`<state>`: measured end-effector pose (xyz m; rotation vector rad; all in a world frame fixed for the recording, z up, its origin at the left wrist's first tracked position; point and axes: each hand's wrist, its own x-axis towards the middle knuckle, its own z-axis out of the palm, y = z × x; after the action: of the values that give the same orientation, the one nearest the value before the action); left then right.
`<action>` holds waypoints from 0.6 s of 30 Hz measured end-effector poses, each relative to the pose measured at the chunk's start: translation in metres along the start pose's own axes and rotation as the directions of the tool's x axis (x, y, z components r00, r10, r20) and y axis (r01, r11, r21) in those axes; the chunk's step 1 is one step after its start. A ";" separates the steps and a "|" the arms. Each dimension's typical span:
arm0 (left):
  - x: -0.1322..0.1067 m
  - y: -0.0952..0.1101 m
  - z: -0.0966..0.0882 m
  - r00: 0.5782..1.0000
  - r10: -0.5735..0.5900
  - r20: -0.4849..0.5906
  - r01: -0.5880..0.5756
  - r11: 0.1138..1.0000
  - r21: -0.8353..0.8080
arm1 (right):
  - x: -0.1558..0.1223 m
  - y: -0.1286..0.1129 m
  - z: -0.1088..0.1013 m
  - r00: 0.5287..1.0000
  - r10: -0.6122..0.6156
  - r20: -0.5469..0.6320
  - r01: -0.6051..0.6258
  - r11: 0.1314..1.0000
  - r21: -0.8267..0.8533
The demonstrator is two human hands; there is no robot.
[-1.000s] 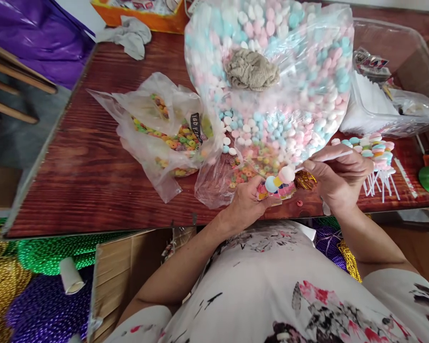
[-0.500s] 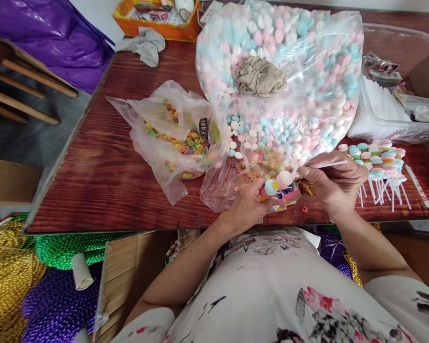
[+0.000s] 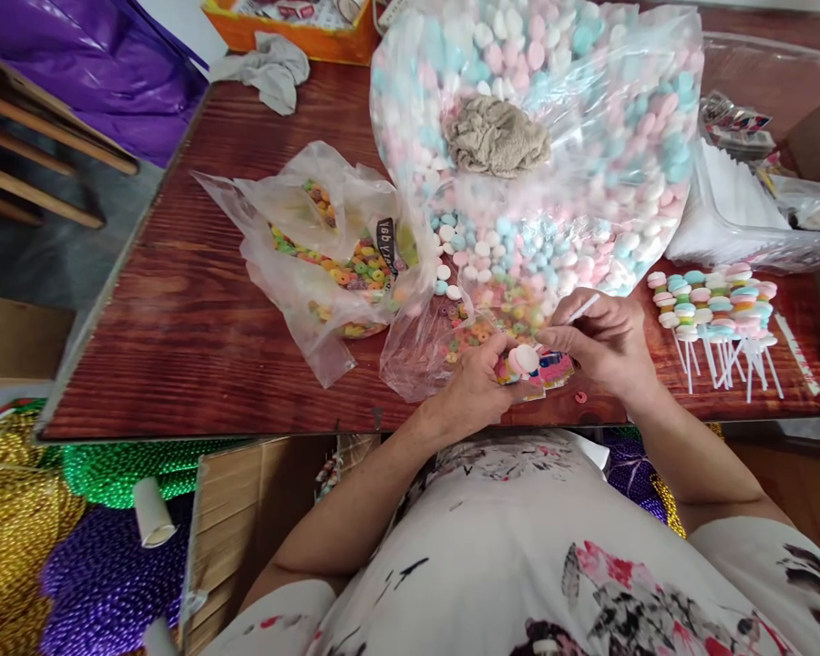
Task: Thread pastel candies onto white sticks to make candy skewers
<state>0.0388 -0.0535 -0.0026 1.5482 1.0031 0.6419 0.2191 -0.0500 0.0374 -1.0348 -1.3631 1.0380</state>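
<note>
My left hand (image 3: 475, 387) is closed near the table's front edge, pinching a small stack of candies (image 3: 523, 361) with a pink-white disc on top. My right hand (image 3: 605, 344) is closed on a thin white stick (image 3: 583, 308) whose lower end meets the candy stack. Both hands are close together just in front of a huge clear bag of pink, blue and white candies (image 3: 560, 155). A smaller clear bag of coloured ring candies (image 3: 345, 264) lies to the left of my hands.
A row of finished candy sticks (image 3: 714, 305) lies to the right on the red wooden table (image 3: 198, 319). A beige cloth (image 3: 496, 137) rests on the big bag. A clear tub (image 3: 758, 200) stands at right. Bead strands (image 3: 75, 547) and a cardboard box (image 3: 239, 519) sit below the table.
My right hand has moved left and down, pushing the white stick further into the candy stack, so less of the stick shows. My left hand stayed put holding the candies.
</note>
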 end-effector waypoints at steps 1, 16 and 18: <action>0.001 0.003 0.000 1.000 0.001 0.026 -0.001 1.000 -0.031 | 0.003 0.000 -0.002 0.997 0.021 0.080 -0.022 1.000 0.019; -0.002 -0.013 0.001 0.996 -0.067 0.058 0.077 0.978 -0.192 | 0.000 0.020 0.009 0.972 0.050 -0.228 -0.021 0.992 0.127; -0.001 -0.012 0.005 0.999 -0.031 0.006 0.032 0.987 -0.158 | -0.002 0.020 0.016 0.968 0.026 -0.248 -0.003 0.996 0.091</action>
<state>0.0392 -0.0571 -0.0157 1.3915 0.9490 0.6802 0.2041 -0.0478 0.0165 -1.0702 -1.0971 0.9364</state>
